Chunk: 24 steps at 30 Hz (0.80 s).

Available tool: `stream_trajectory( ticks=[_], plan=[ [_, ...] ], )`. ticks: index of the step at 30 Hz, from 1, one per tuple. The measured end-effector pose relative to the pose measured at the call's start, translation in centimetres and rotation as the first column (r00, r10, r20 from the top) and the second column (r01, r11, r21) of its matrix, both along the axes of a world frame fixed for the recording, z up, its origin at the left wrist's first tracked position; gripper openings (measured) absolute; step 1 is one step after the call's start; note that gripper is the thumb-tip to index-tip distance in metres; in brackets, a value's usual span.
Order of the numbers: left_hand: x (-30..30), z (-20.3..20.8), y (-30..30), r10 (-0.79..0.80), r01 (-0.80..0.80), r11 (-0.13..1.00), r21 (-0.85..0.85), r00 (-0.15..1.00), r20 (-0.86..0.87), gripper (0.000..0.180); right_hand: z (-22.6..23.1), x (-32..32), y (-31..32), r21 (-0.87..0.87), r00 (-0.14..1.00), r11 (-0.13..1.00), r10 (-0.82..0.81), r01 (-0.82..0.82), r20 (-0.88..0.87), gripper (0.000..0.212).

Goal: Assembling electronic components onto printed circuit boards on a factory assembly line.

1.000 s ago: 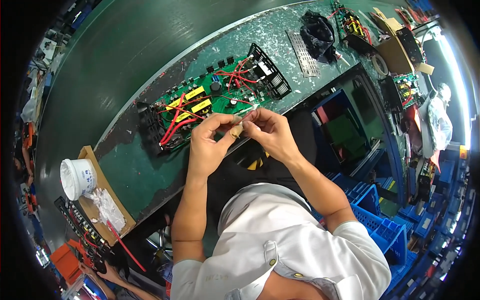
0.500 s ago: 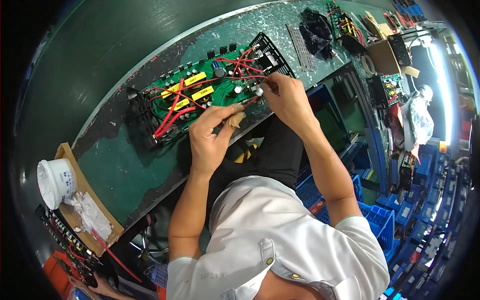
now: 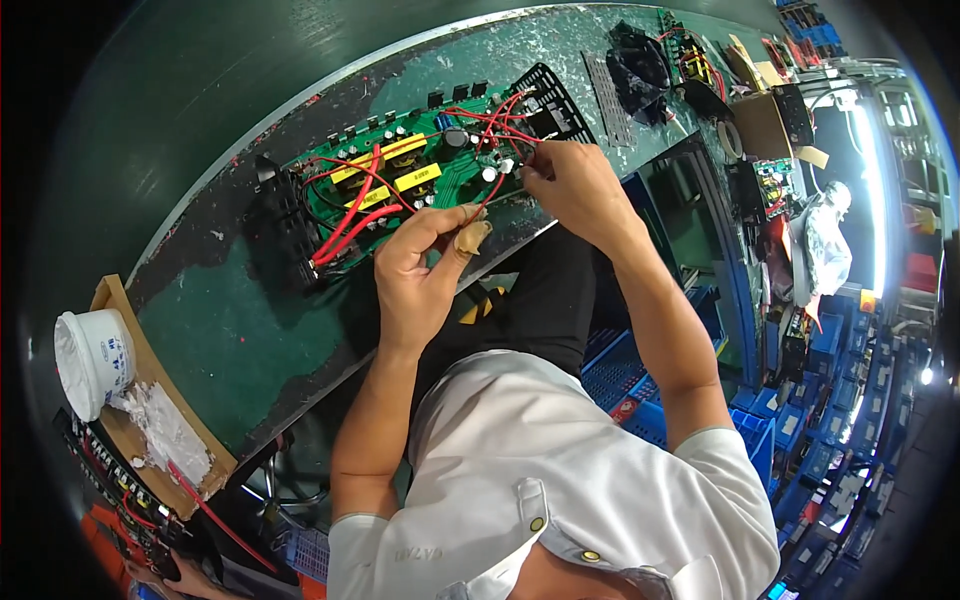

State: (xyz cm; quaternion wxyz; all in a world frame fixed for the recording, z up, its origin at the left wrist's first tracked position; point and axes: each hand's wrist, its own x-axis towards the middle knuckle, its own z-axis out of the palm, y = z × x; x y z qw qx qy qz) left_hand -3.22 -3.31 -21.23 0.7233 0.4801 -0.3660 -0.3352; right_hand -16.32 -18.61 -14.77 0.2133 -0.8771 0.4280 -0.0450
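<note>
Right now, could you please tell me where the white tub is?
In the head view, the white tub is on the left side by the cardboard tray, next to the crumpled wrapping and left of the circuit board.

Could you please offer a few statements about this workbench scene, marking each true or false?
1. The circuit board lies on the green bench. True.
2. The white tub stands right of the circuit board. False: it stands left.
3. The circuit board's thick wires are blue. False: they are red.
4. The right hand is nearer the slotted black panel than the left hand. True.
5. A tan cover sits on the left hand's thumb. True.
</note>
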Motion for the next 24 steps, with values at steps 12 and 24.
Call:
stream_trajectory(
  ticks=[12,24],
  plan=[
    [0.1,0.3,0.2,0.012,-0.012,1.000,0.008,1.000,0.016,0.018,0.1,0.9,0.5,-0.020,0.996,0.996,-0.088,0.087,-0.022,0.023],
    [0.3,0.1,-0.3,0.023,-0.024,1.000,0.002,0.993,0.114,0.018,-0.5,1.7,0.5,-0.135,0.986,0.991,-0.020,-0.003,-0.165,0.018]
  ],
)
